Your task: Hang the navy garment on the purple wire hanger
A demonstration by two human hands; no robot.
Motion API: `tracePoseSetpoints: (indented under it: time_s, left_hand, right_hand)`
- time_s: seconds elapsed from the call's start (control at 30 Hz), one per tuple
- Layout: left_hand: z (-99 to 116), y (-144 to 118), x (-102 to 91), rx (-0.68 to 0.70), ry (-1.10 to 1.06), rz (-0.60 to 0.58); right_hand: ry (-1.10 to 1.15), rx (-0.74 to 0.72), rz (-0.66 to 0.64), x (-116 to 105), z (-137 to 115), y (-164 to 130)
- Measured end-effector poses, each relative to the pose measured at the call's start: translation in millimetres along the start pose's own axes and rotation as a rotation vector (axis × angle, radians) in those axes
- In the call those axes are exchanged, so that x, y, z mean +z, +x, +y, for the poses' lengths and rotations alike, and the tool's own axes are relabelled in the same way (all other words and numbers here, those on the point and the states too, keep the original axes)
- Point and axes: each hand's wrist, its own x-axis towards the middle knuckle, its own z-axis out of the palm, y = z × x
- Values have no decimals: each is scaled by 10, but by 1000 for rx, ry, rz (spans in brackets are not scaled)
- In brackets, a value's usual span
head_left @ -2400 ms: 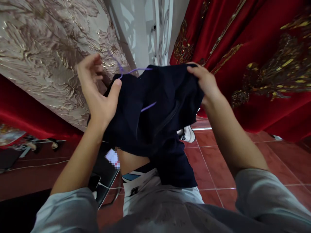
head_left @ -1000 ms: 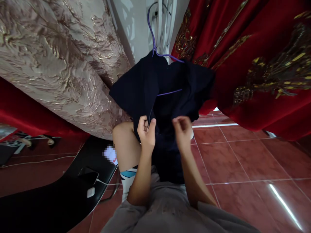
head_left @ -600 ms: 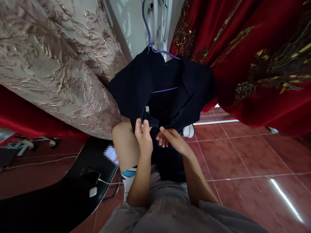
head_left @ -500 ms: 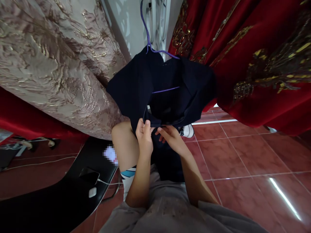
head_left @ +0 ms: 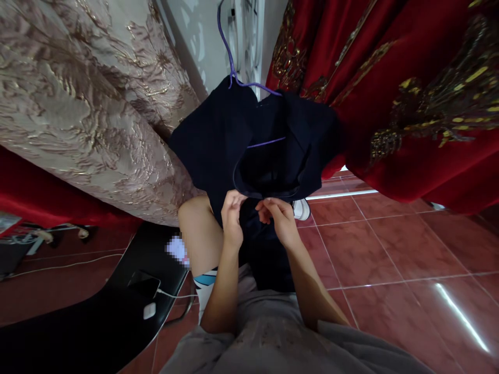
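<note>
A dark navy garment (head_left: 218, 140) hangs on a purple wire hanger (head_left: 230, 57) straight in front of me. My left hand (head_left: 231, 215) pinches the garment's lower open edge at the left. Just beside it, my right hand (head_left: 278, 218) grips the same edge at the right. Both hands sit close together below the hanger's purple crossbar (head_left: 266, 142). More of the dark cloth hangs down behind my forearms, over my lap.
A beige and gold embroidered drape (head_left: 78, 93) hangs at the left, red and gold fabric (head_left: 409, 93) at the right. A black seat (head_left: 97, 317) with a phone (head_left: 143, 284) and charger sits lower left. Red floor tiles (head_left: 374, 249) spread to the right. A white shoe (head_left: 301, 209) shows behind the garment.
Earlier my hands held the garment and hanger up high. Now it hangs from above, and both hands have dropped to its lower edge and closed on it.
</note>
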Motion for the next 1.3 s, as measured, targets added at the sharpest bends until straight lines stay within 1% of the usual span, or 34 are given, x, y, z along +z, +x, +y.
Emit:
tracePoseSetpoints:
  time_s: [0.07, 0.13, 0.17, 0.23, 0.3, 0.33, 0.4, 0.47, 0.53, 0.6, 0.67, 0.73, 0.77, 0.8, 0.83, 0.87, 0.9, 0.93, 1.0, 1.07, 1.13, 1.23, 1.3]
  left_hand:
    - [-68, 13, -61, -21, 160, -111]
    - [-119, 16, -92, -37, 279, -172]
    - [-141, 16, -93, -33, 301, -162]
    - [-190, 24, -73, -3, 313, -83]
    - [-262, 49, -38, 39, 337, 5]
    - [-310, 67, -19, 57, 360, 35]
    - [-426, 106, 20, 89, 421, 86]
    - [-549, 133, 64, 100, 470, 99]
    - [-638, 141, 113, 100, 497, 75]
    - [-647, 149, 152, 92, 507, -1]
    - [-536, 196, 159, 73, 502, -152]
    - [-288, 316, 131, 66, 475, -311]
    - [-119, 407, 111, 85, 462, -349]
    - [71, 516, 94, 137, 444, -329]
    - [269, 639, 84, 216, 444, -223]
    - [463, 769, 84, 330, 460, -109]
    - [641, 899, 96, 436, 486, -36]
    - [792, 1021, 119, 518, 525, -32]
    - [988, 1207, 185, 625, 620, -102]
    - [1052, 1288, 247, 664, 700, -167]
    - [1036, 1274, 271, 672, 755, -172]
    - [988, 1196, 216, 679, 811, -165]
    - [984, 1180, 147, 689, 837, -180]
  right_hand:
    - [-24, 32, -17, 6, 5, 22]
    - [-63, 57, -48, 13, -5, 68]
    - [-73, 71, -70, 18, -22, 106]
    - [-70, 105, -123, 38, -91, 225]
    - [-44, 122, -162, 75, -235, 405]
    - [-26, 108, -164, 101, -342, 511]
    - [18, 21, -124, 171, -628, 724]
    - [79, -122, -38, 255, -969, 890]
    - [147, -238, 41, 340, -1277, 972]
    - [198, -328, 63, 399, -1462, 975]
    - [171, -384, 30, 412, -1491, 942]
    - [86, -410, -16, 375, -1410, 915]
    - [46, -414, -34, 344, -1357, 910]
    - [15, -415, -47, 311, -1311, 910]
    - [-5, -420, -52, 281, -1281, 912]
    - [-16, -430, -59, 257, -1270, 914]
    - [-23, -449, -65, 241, -1278, 914]
    - [-28, -477, -70, 233, -1302, 910]
    - [-32, -555, -65, 237, -1363, 891]
    - [-55, -600, -32, 249, -1384, 867]
    - [-113, -581, 20, 255, -1322, 848]
    - [-197, -538, 98, 256, -1131, 834]
    - [-207, -535, 116, 262, -1040, 825]
